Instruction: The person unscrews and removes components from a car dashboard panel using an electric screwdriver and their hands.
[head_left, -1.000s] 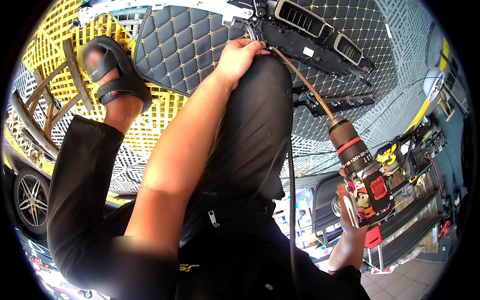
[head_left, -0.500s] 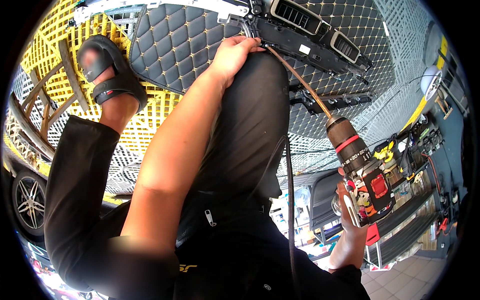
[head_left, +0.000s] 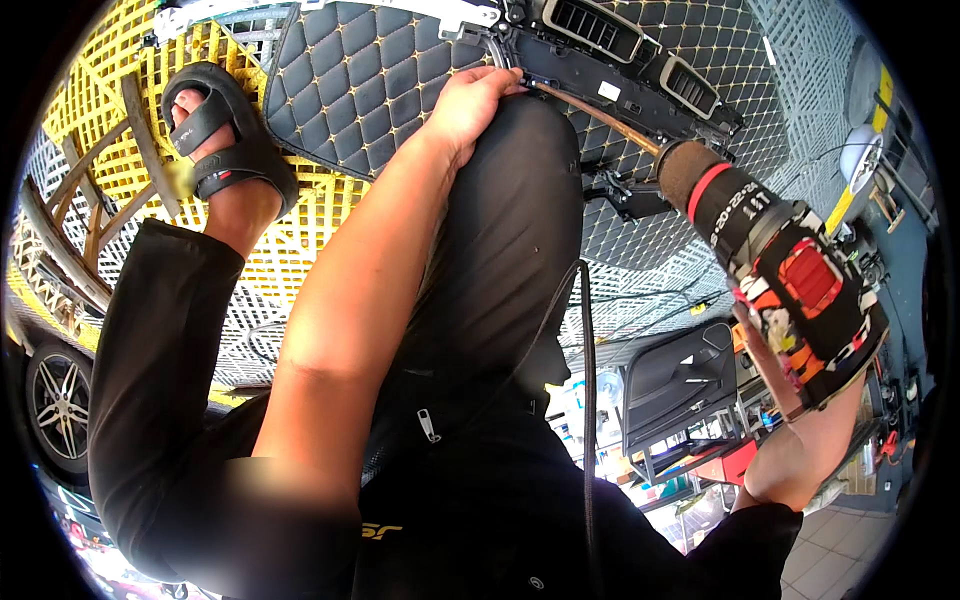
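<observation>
My right hand (head_left: 768,358) is wrapped round a cordless drill (head_left: 790,270) with a black and red body and a patterned covering. A long, thin, copper-coloured bit (head_left: 605,118) runs from its chuck toward the near left end of a black vent trim panel (head_left: 570,72). There my left hand (head_left: 474,100) is closed in a pinch at the panel's edge, with its fingertips beside the bit's tip. What lies between those fingertips is mostly hidden. Two silver-framed air vents (head_left: 592,30) sit in the panel, which rests on a quilted black mat (head_left: 345,80) beyond my knee.
A white trim piece (head_left: 430,12) adjoins the panel. Black brackets (head_left: 625,195) lie on the mat nearer my knee. A dark cable (head_left: 588,400) hangs before me. Yellow and white floor grating (head_left: 300,215) surrounds the mat; a car wheel (head_left: 60,400) stands at far left.
The drill has swung upward and to the right, lying flatter, and my right hand has risen with it. My left hand stays at the panel's end.
</observation>
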